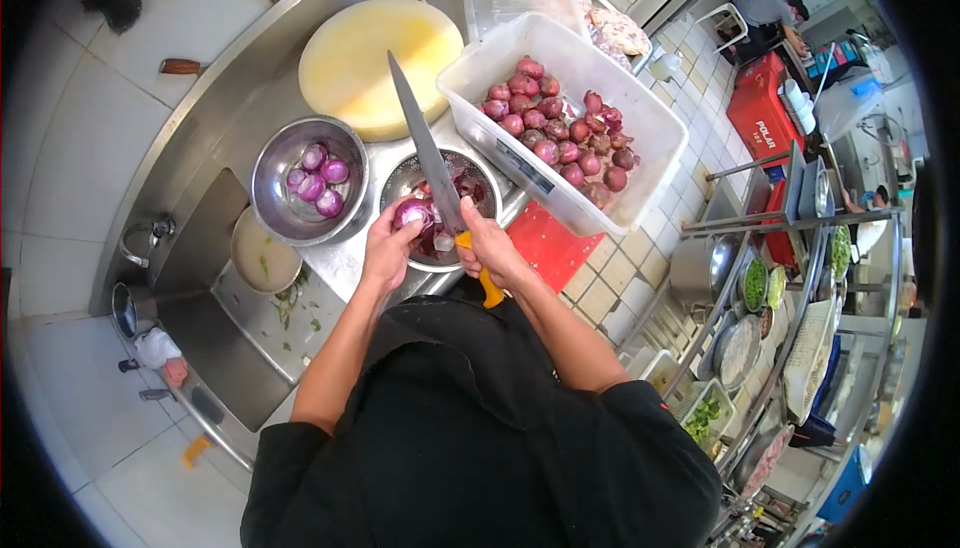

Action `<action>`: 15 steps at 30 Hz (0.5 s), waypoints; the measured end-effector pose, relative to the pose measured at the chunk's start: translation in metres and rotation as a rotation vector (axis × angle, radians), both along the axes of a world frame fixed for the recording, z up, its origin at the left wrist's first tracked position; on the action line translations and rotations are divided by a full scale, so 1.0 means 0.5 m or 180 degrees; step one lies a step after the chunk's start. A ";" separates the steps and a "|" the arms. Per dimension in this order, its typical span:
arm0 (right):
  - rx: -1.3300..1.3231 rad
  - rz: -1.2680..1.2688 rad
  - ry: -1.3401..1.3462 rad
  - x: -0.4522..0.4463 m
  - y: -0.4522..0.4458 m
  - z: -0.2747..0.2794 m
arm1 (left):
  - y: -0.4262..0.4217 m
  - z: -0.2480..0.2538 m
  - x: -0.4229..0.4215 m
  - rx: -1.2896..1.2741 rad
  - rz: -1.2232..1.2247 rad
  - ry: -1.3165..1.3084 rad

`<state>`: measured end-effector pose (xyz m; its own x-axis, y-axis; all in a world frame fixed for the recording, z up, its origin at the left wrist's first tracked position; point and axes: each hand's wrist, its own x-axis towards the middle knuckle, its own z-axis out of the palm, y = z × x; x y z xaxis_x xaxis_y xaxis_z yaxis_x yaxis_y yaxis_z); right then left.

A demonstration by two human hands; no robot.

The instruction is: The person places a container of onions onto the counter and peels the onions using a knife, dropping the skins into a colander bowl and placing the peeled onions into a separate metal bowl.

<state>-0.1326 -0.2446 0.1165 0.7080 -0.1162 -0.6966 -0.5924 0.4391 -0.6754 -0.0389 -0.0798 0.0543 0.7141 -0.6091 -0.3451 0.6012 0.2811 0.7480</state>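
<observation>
My left hand (386, 250) is closed around a red onion (412, 213), with its purple flesh showing. In my right hand (490, 246) is a large kitchen knife (424, 138) with a yellow handle, its long blade pointing up and away from me beside the onion. Below both hands sits a perforated metal colander (455, 163) with dark onion skins in it. To the left, a steel bowl (268, 188) holds several peeled purple onions (318, 178). A white plastic tub (640, 203) at the right contains many unpeeled red onions (570, 133).
A thick round yellowish cutting board (350, 58) lies behind the bowls. The steel sink (260, 328) at left holds a bowl of cloudy liquid (266, 258). A red board (550, 248) is under the tub's near side. Racks (790, 228) stand right; another person (765, 18) is far back.
</observation>
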 end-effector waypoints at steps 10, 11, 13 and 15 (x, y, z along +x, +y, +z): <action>-0.0685 0.0408 0.0064 -0.005 -0.042 -0.059 | 0.045 0.007 0.030 -0.1109 -0.0050 0.1006; -0.1041 0.0405 -0.0038 -0.009 -0.027 -0.048 | 0.045 0.007 0.033 -0.1361 -0.0076 0.1201; -0.1258 0.0455 -0.0199 -0.013 -0.015 -0.033 | 0.046 -0.015 0.032 -0.1525 -0.0232 0.0845; -0.1337 0.0518 -0.0222 -0.016 -0.014 -0.037 | 0.047 -0.025 0.031 -0.1488 -0.0280 0.0611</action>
